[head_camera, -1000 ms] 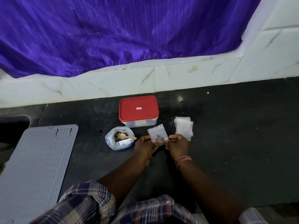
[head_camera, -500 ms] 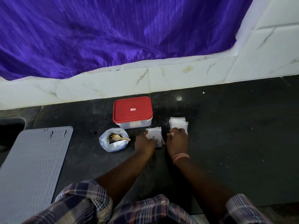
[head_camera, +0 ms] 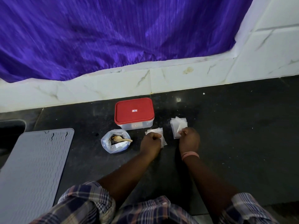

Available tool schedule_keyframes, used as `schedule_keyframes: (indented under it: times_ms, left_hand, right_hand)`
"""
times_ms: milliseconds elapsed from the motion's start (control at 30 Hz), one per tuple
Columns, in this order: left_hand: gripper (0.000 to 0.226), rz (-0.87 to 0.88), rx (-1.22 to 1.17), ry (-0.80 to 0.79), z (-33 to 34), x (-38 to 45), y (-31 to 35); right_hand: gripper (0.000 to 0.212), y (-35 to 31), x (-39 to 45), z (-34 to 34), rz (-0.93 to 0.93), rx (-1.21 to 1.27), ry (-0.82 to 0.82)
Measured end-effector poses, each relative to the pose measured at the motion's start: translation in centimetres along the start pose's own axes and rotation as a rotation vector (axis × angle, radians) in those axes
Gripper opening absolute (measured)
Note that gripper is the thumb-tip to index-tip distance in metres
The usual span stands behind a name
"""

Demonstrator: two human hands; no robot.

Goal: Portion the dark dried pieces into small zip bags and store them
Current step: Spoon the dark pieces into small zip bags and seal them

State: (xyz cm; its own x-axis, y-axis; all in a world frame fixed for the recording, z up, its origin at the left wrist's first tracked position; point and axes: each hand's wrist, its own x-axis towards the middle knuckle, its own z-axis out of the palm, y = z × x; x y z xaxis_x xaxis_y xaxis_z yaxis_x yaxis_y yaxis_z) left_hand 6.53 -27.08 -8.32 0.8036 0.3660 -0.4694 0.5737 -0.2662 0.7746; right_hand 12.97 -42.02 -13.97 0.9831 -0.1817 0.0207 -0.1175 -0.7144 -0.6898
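Note:
A small filled zip bag [head_camera: 155,131] lies flat on the black counter just in front of the red-lidded box. My left hand [head_camera: 150,143] sits on its near edge with fingers curled round it; the bag's contents are hidden. To the right lies a stack of empty zip bags [head_camera: 178,123]. My right hand [head_camera: 189,139] pinches the near edge of the top empty bag. Left of my hands, an open plastic bag [head_camera: 105,143] holds the dark dried pieces [head_camera: 113,139], with a wooden spoon [head_camera: 123,139] resting in it.
A clear box with a shut red lid [head_camera: 134,111] stands behind the bags. A grey ribbed mat [head_camera: 35,167] covers the counter's left side beside a dark sink opening [head_camera: 11,131]. White tiles and purple cloth [head_camera: 113,34] back the counter [head_camera: 242,126].
The filled zip bag, held up in both hands a second ago, now lies on the counter. My right hand has let it go and moved right to the empty bags.

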Motion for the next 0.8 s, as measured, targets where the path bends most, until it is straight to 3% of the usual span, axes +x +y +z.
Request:
schedule_keyframes:
  times_ms: [100,200,267,367,500,633,700,800]
  left_hand:
    - [0.016,0.001,-0.151,-0.014,-0.4,0.1,0.4]
    - [0.035,0.003,-0.387,-0.019,-1.6,0.0,1.4]
    - [0.044,0.038,-0.345,0.065,-3.2,-0.2,1.7]
    - [0.024,0.055,-0.314,0.181,-5.9,-0.1,1.2]
    - [0.013,-0.063,-0.512,0.089,-10.0,-0.9,0.2]
    - [0.008,-0.023,-0.513,0.093,-13.2,-2.1,-1.5]
    - [0.006,0.029,-0.458,0.118,-14.4,-2.8,-2.5]
    - [0.007,0.092,-0.416,0.137,-15.4,-4.0,-3.5]
  right_hand:
    - [0.015,-1.7,-2.4,-0.3,-0.266,0.082,0.053]
    - [0.024,-4.2,-5.8,-0.1,-0.493,0.107,-0.023]
    - [0.019,-5.1,-7.1,0.5,-0.602,0.032,-0.009]
    - [0.018,-5.7,-7.6,1.2,-0.693,-0.015,0.025]
    - [0.028,-7.8,-8.8,1.5,-0.591,-0.025,0.077]
    - [0.027,-11.3,-11.2,1.7,-0.486,-0.018,0.034]
    - [0.017,-13.7,-12.7,2.2,-0.447,0.201,-0.039]
    - [0.007,-16.8,-14.5,2.7,-0.131,0.502,-0.234]
